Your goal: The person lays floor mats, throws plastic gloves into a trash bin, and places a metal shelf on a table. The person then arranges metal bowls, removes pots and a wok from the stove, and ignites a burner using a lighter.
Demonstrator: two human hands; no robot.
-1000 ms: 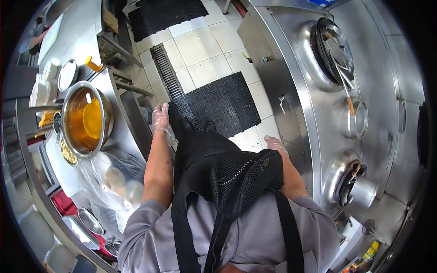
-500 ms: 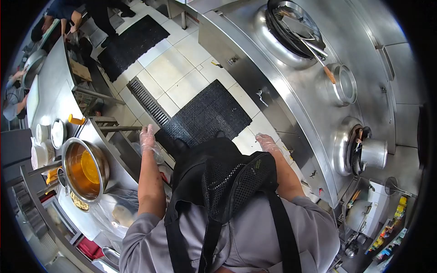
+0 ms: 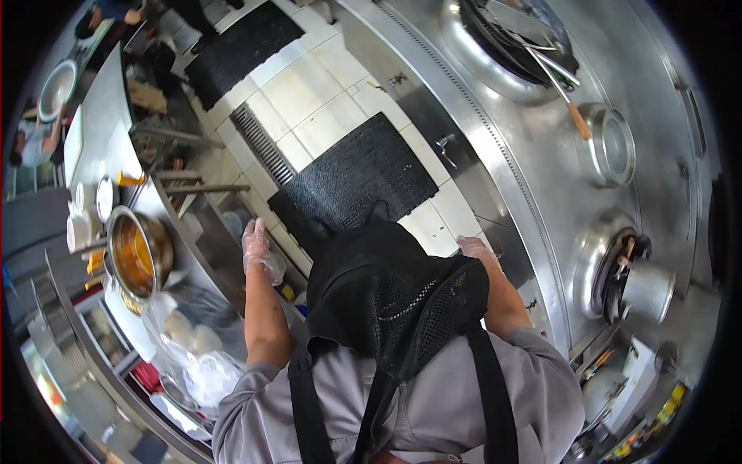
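My left hand (image 3: pixel 256 246), in a clear plastic glove, hangs beside the left counter with its fingers stretched out and nothing in them. Across my body, my right hand (image 3: pixel 476 249) wears a similar glove and hangs near the stove front. Its fingers look loosely extended, partly hidden by the black apron (image 3: pixel 371 271), and I see nothing held in them. A steel bowl (image 3: pixel 164 255) with orange liquid stands on the counter left of my left hand. Nearer to me lies a clear plastic bag (image 3: pixel 205 340) with pale, rounded contents.
On the right, the steel range (image 3: pixel 533 193) holds a wok (image 3: pixel 506 54) with a wooden-handled tool, a round pot (image 3: pixel 614 147) and a metal pot (image 3: pixel 649 290). Black mats (image 3: pixel 363 174) and a drain grate (image 3: pixel 263 143) cover parts of the tiled floor. A co-worker holds a large bowl (image 3: pixel 58 91) far left.
My view has shifted, so the range and counter sit differently. My right hand has drawn in closer to the apron. At far left, the co-worker's large bowl has tipped and come up.
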